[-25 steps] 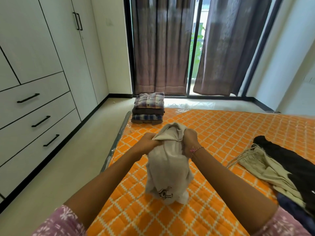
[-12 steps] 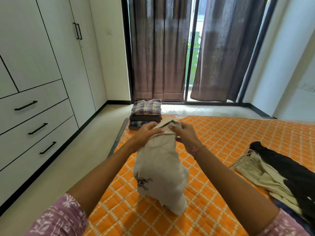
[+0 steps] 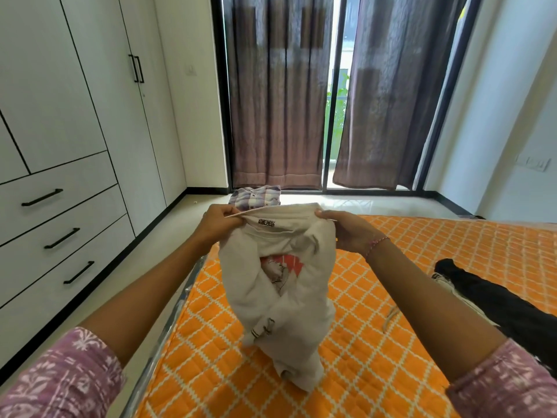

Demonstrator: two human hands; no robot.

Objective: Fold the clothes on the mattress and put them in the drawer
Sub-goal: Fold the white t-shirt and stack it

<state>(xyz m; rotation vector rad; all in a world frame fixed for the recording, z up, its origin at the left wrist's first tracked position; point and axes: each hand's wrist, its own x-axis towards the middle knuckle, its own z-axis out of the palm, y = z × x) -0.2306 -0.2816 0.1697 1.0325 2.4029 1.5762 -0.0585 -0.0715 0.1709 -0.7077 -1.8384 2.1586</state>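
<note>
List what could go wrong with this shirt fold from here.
The cream shirt hangs bunched and twisted from the left hand and right hand, so creases may get folded in. Its hem drags on the orange mattress near the edge and could slide off.

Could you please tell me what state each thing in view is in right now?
Cream T-shirt: unfolded, held up by the collar, hem hanging to the mattress.
Left hand: pinching the collar.
Right hand: pinching the collar.
Checked shirt: folded, behind the T-shirt.
Black garment: unfolded, lying on the mattress.
Drawers: all three closed.
Wardrobe doors: closed.
Curtains: drawn, with a gap between them.
</note>
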